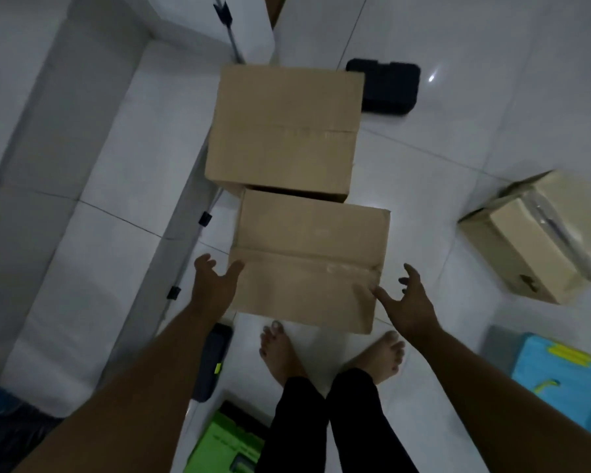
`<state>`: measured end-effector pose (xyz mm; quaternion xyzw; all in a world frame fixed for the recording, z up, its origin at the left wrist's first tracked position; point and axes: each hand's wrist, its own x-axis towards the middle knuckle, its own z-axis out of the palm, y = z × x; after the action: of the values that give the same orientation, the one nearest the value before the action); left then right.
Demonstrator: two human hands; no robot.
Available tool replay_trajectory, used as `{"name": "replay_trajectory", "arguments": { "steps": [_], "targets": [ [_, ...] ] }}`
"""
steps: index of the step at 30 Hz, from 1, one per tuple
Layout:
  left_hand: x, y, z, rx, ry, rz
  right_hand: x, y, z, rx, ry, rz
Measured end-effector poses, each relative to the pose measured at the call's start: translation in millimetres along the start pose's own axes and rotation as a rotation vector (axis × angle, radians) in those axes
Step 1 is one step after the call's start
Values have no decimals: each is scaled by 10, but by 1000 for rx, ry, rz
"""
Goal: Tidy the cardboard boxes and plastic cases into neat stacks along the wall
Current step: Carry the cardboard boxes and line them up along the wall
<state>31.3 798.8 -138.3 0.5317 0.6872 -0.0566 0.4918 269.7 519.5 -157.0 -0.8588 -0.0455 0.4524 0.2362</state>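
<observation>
Two taped brown cardboard boxes stand in a row on the white tiled floor beside the wall. The near box [309, 257] is right in front of my bare feet. The far box [284, 128] touches its back edge. My left hand [212, 285] is open at the near box's left side, thumb against its edge. My right hand [406, 298] is open at the box's right corner, fingers spread, holding nothing. A black plastic case [386, 87] lies beyond the far box. A paler cardboard box [539, 240] with clear tape sits tilted to the right.
The white tiled wall [82, 165] runs along the left, with a thin pole [191, 247] leaning at its base. A green case [226, 445] and a dark grey case [212, 363] lie by my left leg. A blue case [567, 380] is at the right edge.
</observation>
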Motion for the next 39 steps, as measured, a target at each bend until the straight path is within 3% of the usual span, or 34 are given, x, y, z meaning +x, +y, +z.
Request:
{"name": "replay_trajectory", "arguments": {
  "steps": [7, 15, 19, 24, 35, 39],
  "targets": [
    [921, -341, 412, 21, -104, -22, 1028, 359, 701, 416, -79, -7],
    [721, -349, 389, 126, -216, -88, 879, 402, 690, 611, -123, 10],
    [22, -116, 231, 120, -200, -118, 359, 291, 224, 575, -138, 5],
    [-1022, 465, -44, 108, -159, -34, -578, -38, -630, 679, -143, 10],
    [-3184, 2365, -753, 108, -181, 299, -2776, -890, -2709, 757, 67, -130],
    [-3865, 2960, -902, 144, -223, 453, -3660, -1088, -3240, 806, 235, -207]
  ]
}}
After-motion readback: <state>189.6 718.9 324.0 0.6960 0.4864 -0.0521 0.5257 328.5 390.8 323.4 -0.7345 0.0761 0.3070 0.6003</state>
